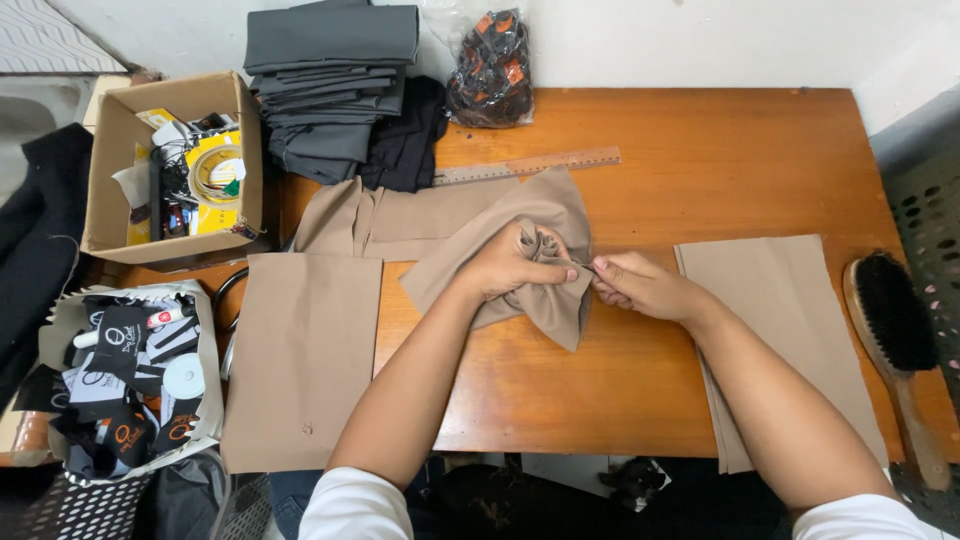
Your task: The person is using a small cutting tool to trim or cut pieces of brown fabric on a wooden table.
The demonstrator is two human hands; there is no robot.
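Note:
My left hand [515, 265] is closed around a bunched piece of tan cloth [548, 215] in the middle of the wooden table [700, 150]. My right hand [640, 285] pinches the edge of the same cloth, and a small thin tool or pin seems to stick out between its fingers; I cannot tell which. A flat tan cloth panel [300, 360] lies to the left and overhangs the near edge. Another tan panel [790, 300] lies under my right forearm. More folded tan cloth [370, 220] sits behind the bunched piece.
A wooden ruler [530, 165] lies beyond the cloth. Grey folded fabric [330, 80], black fabric [410, 140] and a plastic bag [490, 70] stand at the back. A brush [895, 330] lies far right. A cardboard box [170, 165] and a container of tags [130, 380] sit left.

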